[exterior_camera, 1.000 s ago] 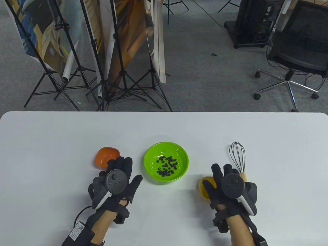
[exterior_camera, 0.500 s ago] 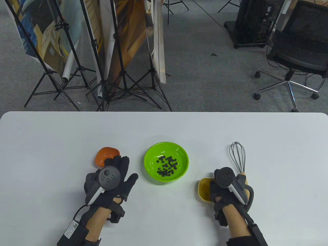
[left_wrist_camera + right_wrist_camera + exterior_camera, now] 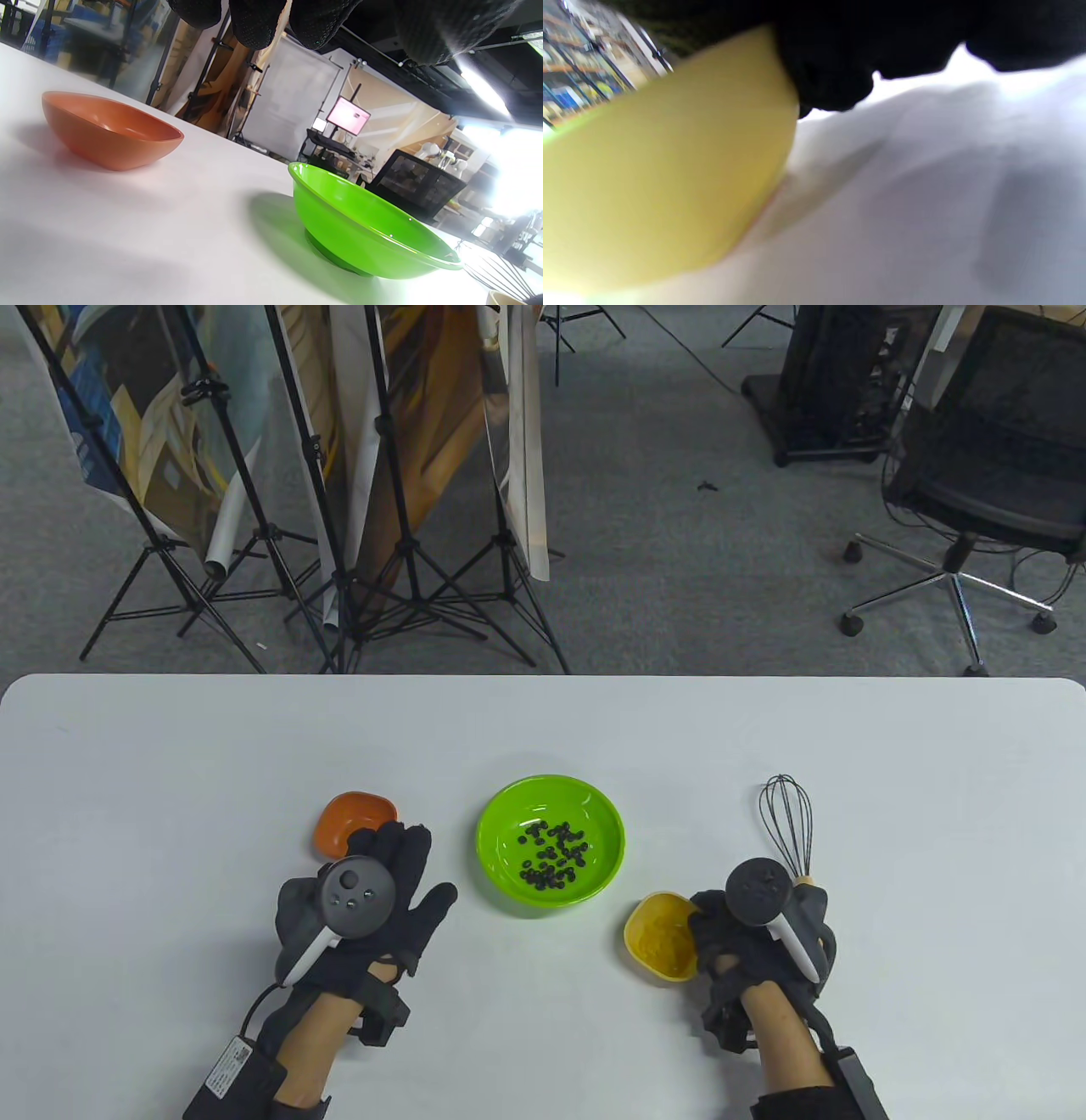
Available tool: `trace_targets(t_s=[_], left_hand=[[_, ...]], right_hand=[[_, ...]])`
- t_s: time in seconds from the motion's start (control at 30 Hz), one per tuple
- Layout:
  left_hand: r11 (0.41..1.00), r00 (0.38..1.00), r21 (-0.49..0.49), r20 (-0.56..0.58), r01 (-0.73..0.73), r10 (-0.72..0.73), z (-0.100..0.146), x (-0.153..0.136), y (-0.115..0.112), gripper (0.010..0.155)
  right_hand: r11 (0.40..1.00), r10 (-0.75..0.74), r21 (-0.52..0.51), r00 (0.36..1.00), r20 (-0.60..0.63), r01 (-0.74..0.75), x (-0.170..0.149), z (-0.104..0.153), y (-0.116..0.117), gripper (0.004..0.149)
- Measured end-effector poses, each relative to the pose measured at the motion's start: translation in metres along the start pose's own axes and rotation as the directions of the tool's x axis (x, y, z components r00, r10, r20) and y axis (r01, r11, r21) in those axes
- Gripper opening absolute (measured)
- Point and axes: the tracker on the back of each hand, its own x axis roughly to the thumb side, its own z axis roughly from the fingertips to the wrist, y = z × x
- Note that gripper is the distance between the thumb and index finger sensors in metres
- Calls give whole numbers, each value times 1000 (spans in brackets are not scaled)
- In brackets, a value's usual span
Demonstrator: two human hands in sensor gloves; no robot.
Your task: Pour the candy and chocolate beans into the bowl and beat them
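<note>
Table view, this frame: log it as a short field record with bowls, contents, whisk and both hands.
green bowl: centre of table, holds dark chocolate beans
orange dish: left of green bowl, looks empty
yellow dish: holds yellow candy, gripped at its rim by right hand
left hand: fingers straight, holds nothing, just near side of orange dish
whisk: lying on table beyond right hand, untouched

Your white, round-cornered table carries a small orange plastic dish, a green plastic bowl of dark beans, and a wood-handled wire whisk.
</note>
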Motion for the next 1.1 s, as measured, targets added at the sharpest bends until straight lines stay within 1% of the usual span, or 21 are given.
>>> trace_targets(t_s=[0.17, 0.27, 0.33, 0.37, 0.43, 0.53, 0.6, 0.63, 0.73, 0.8, 0.9, 1.07, 1.1], left_hand=[[1000, 1000, 12, -9, 11, -11, 0, -3, 1, 80], [1000, 1000, 4, -9, 21, -21, -2, -3, -2, 80], [1000, 1000, -4, -6, 27, -27, -2, -2, -4, 80], [1000, 1000, -6, -1, 31, -31, -2, -1, -5, 80], [999, 999, -8, 1, 39, -39, -2, 0, -6, 80], [999, 999, 1, 12, 53, -53, -1, 1, -9, 80], [998, 998, -6, 17, 67, -66, -1, 1, -10, 79], [998, 998, -11, 16, 64, -64, -2, 1, -10, 80], [998, 998, -6, 13, 60, -60, -1, 1, -10, 80], [998, 998, -1, 13, 64, -64, -1, 1, -11, 80], [994, 995, -16, 15, 104, -104, -2, 2, -17, 80], [993, 993, -28, 18, 116, -115, -3, 4, -23, 80], [993, 993, -27, 22, 119, -118, -3, 4, -24, 80]], right_hand=[[988, -140, -54, 989, 43, 143, 16, 10, -19, 41], [987, -129, -90, 990, 53, 133, 29, 11, -29, 41], [984, -138, -106, 989, 49, 143, 38, 7, -35, 40], [979, -152, -131, 988, 30, 155, 42, 5, -38, 41], [956, -187, -229, 982, 9, 184, 53, 0, -43, 41], [951, -171, -260, 985, 14, 169, 73, -9, -45, 42], [953, -143, -265, 989, 30, 146, 86, -16, -44, 42], [960, -124, -249, 992, 36, 129, 93, -22, -42, 41], [963, -116, -242, 993, 36, 122, 106, -36, -34, 42], [969, -75, -232, 997, 31, 80, 114, -46, -27, 42], [966, -46, -251, 998, 46, 56, 122, -59, -15, 42], [972, 8, -234, 999, 37, 1, 126, -70, 1, 43], [976, 10, -217, 999, 33, -3, 127, -72, 4, 43]])
